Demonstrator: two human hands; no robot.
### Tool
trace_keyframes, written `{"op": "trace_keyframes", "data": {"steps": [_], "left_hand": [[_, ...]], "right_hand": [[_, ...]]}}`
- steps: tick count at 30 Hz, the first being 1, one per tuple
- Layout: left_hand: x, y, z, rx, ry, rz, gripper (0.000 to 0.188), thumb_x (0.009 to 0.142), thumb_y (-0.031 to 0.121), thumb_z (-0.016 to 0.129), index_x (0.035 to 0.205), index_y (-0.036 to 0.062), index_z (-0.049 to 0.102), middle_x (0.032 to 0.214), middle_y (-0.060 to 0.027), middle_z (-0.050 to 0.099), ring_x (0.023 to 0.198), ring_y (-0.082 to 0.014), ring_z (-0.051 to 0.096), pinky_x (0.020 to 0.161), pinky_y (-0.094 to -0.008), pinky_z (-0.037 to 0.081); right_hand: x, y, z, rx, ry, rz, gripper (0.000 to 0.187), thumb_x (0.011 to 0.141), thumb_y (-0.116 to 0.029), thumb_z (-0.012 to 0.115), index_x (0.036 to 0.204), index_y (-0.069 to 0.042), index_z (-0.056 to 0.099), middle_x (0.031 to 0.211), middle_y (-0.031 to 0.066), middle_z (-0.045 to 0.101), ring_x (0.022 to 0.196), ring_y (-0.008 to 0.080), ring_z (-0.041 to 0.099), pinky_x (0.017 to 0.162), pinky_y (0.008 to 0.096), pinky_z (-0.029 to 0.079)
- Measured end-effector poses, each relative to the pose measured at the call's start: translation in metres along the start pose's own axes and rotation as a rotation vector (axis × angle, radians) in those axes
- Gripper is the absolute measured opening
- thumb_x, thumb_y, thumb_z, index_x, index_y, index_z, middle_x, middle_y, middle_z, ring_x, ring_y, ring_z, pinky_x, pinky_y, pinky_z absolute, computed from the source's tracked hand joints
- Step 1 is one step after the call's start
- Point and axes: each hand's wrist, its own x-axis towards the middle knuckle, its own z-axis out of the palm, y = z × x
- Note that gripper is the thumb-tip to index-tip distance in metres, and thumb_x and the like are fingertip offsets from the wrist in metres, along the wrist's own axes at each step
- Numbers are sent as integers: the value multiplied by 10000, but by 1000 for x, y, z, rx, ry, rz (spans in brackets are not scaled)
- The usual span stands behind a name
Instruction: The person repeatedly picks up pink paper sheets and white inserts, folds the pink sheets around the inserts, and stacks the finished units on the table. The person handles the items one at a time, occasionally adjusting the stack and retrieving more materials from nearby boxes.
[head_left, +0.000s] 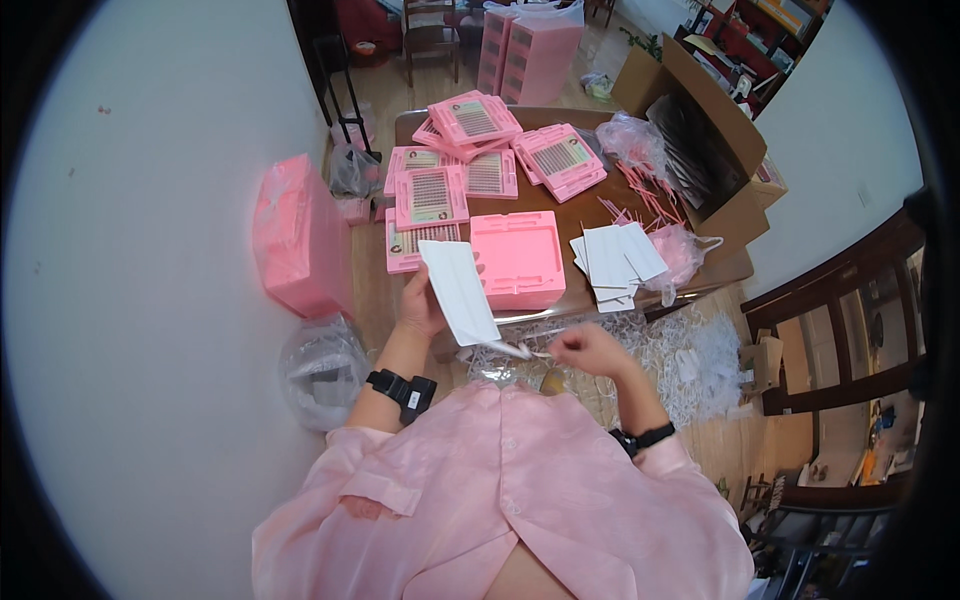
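Note:
My left hand [424, 302] is closed round a white rectangular card [458, 288], held tilted by its left edge, its fingers partly hidden behind it. A narrow white strip [516, 350] runs from the card's lower end toward my right hand [592, 350]. That hand is closed in a pinch on the strip's other end. Just beyond the card stands a stack of pink plastic trays [540, 292], the top one holding nothing. To its right, several white cards [612, 262] lie loosely overlapped on the brown table [574, 210].
Pink trays with rows of dark lash clusters [432, 195] are piled at the far left of the table. Pink sticks [650, 190] and plastic bags lie near an open cardboard box [735, 150]. White strips [690, 365] litter the floor. A bagged pink stack [300, 235] stands left.

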Motion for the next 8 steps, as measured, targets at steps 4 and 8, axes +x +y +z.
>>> {"op": "trace_keyframes", "data": {"steps": [4, 8], "left_hand": [[-13, 10, 10, 27, -21, 59, 845, 931, 610, 548, 1583, 150, 271, 1516, -258, 423, 1337, -478, 483, 1036, -573, 489], [-19, 6, 29, 14, -98, 13, 831, 943, 569, 576, 1582, 135, 270, 1507, -239, 435, 1340, -498, 466, 1072, -596, 444]], "right_hand": [[-12, 12, 3, -800, 183, 381, 231, 797, -317, 722, 811, -90, 763, 804, 158, 706, 744, 328, 684, 701, 447, 535], [33, -52, 19, -122, 685, -140, 184, 881, -187, 679, 966, -37, 741, 857, 164, 716, 778, 330, 688, 706, 410, 533]]}}
